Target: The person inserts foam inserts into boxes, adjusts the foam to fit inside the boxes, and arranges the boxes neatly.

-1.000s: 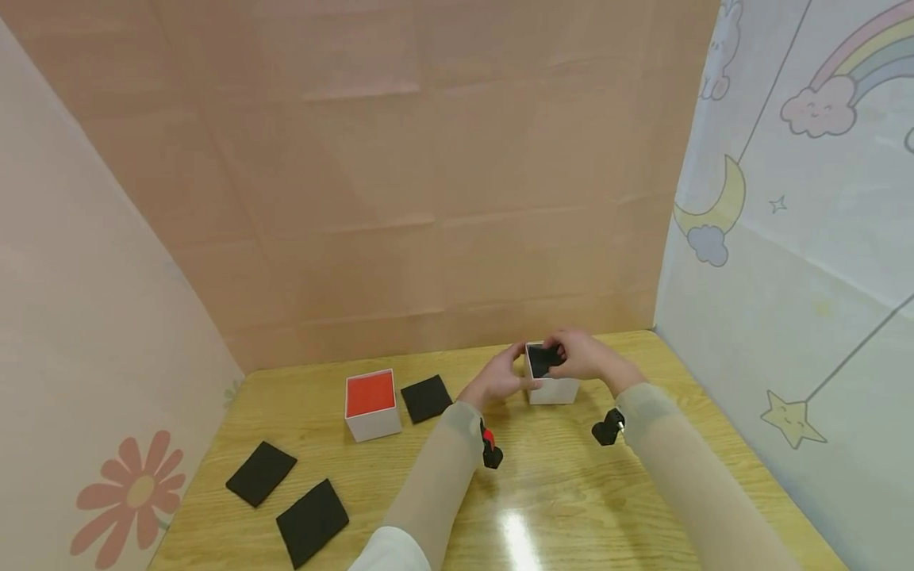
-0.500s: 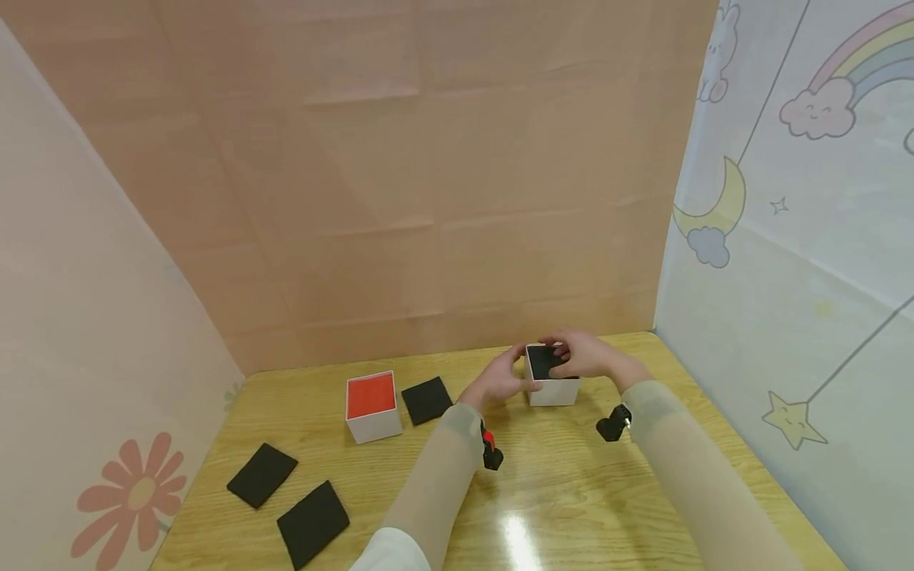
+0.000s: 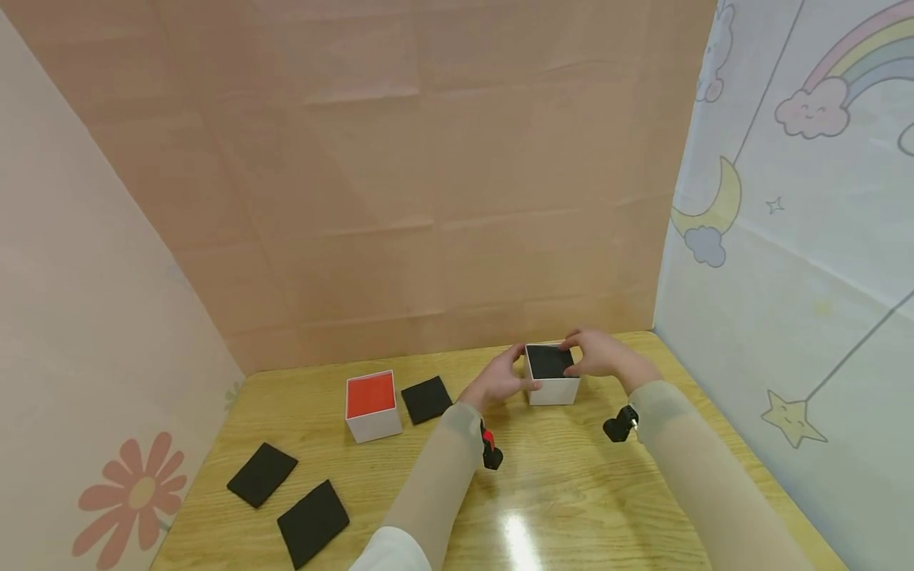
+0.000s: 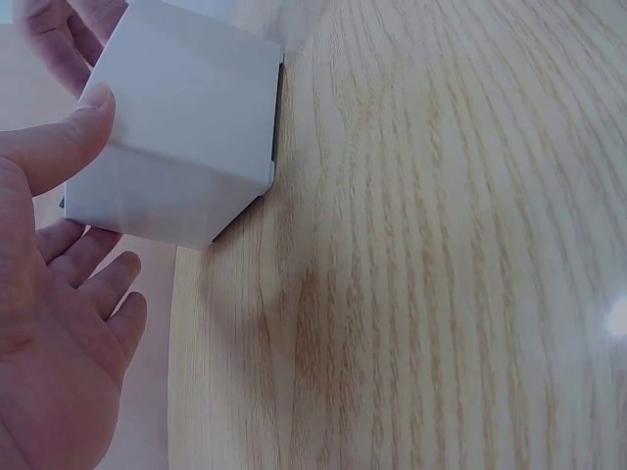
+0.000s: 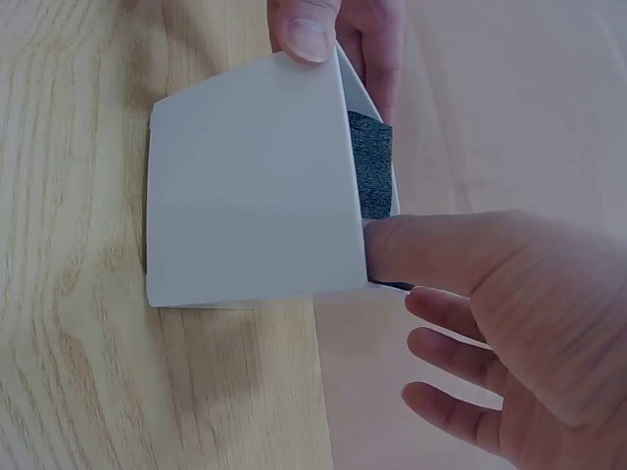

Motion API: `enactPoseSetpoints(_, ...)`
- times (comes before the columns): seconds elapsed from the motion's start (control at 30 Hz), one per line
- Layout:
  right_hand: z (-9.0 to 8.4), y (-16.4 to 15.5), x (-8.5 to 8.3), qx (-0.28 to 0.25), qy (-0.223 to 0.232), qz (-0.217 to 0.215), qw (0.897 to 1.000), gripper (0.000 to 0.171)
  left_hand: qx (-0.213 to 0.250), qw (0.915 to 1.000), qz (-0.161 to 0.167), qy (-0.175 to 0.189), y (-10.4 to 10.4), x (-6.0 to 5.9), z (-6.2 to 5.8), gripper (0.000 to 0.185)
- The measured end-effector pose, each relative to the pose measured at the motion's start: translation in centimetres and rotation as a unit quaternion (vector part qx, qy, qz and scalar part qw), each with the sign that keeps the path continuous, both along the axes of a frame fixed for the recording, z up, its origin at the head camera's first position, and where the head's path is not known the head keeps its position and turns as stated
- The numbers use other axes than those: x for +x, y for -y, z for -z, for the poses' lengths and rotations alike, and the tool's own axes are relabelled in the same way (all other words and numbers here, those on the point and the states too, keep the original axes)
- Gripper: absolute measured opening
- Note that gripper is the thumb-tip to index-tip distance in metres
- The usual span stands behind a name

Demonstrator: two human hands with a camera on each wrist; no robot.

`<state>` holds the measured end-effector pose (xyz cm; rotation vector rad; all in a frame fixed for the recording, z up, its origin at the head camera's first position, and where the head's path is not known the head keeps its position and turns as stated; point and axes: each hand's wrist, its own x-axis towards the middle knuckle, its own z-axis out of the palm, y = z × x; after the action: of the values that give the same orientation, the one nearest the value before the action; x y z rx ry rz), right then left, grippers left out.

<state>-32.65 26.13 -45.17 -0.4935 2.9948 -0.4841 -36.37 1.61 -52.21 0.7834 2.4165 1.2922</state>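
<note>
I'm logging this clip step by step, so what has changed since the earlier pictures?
The person's right hand has shifted right over the square white box, uncovering more of the black square sheet inside, which looked bent a second ago and now appears flatter. Unchanged: left hand gripping the box's left side; red-topped white box and three loose black sheets in place.
</note>
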Motion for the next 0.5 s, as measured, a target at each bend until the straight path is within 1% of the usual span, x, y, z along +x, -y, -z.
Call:
enactPoseSetpoints(0.17, 0.0, 0.0, 0.3, 0.017, 0.015, 0.017, 1.000, 0.047, 0.003, 1.0000, -0.007, -0.001, -0.4, 0.6, 0.0, 0.090)
enactPoseSetpoints(0.27, 0.0, 0.0, 0.6, 0.022, 0.016, 0.017, 0.999, 0.045, 0.006, 0.9999, -0.009, -0.001, -0.6, 1.1, 0.0, 0.090)
enactPoseSetpoints(0.5, -0.1, -0.3, 1.0, 0.013, 0.020, 0.018, 1.000, 0.049, 0.017, 0.9998, -0.006, -0.004, -1.3, 1.9, 0.1, 0.088)
